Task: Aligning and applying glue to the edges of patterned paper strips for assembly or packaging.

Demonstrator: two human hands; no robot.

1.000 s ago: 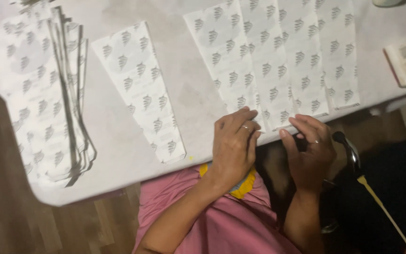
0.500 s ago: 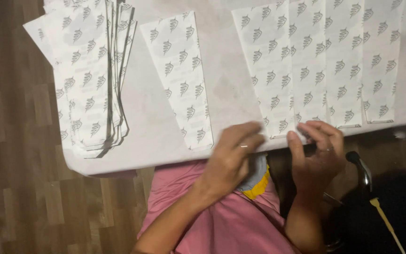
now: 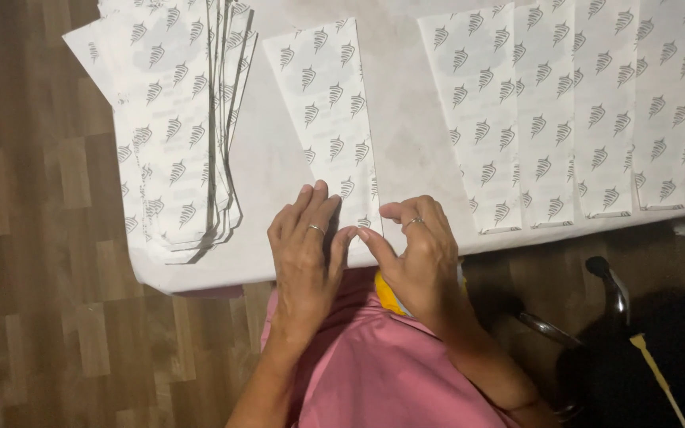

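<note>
Pressing down on the near end of a single printed paper strip [image 3: 328, 119], both hands work at the front edge of the white table [image 3: 414, 150]. The left hand [image 3: 304, 246] lies flat, fingers extended and together, covering the strip's lower left corner. The right hand [image 3: 415, 246] is curled, thumb and forefinger pinched toward the strip's lower right corner — whether they actually grip the paper edge cannot be told, since the corner is hidden beneath the fingertips.

The strip lies alone, slightly tilted, between two groups of like pieces: a fanned stack of strips [image 3: 172, 135] to the left, overhanging the table corner, and a row of four strips [image 3: 572, 111] laid side by side to the right, well apart from the hands.

Hazards, as judged from this position:

- The strip's near end sits at the table edge; uneven pressure from the two hands could skew it or crease it off-line.
- The thin paper could tear or crumple if the pinching fingers pull while the flat hand pins it.
- The overhanging stack is loosely fanned — a nudge from the left forearm could slide sheets onto the wooden floor [image 3: 33, 317].
</note>
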